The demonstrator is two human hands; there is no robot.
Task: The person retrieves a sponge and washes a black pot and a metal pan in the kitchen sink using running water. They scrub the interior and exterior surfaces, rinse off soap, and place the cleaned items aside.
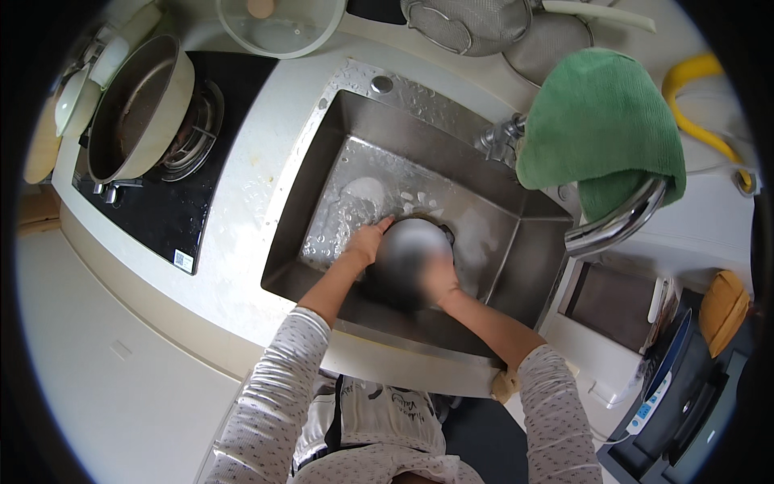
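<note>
Down in the stainless steel sink (514,260) is a round, dark-rimmed vessel (414,233), perhaps a pot or lid; its middle is blurred. My left hand (366,242) grips its left edge, the index finger stretched along the rim. Over the right part of the vessel lies my right hand (440,278), its fingers blurred, so whether they hold a cloth or sponge cannot be told. Suds and water drops cover the sink floor around the vessel, with small pale bits just behind it.
A green cloth (604,121) drapes over the chrome faucet (617,230) at the right. On the black gas hob (236,78) at the left a deep pan (142,115) leans tilted. Wire strainers (471,24) and a glass lid (284,30) lie behind the sink.
</note>
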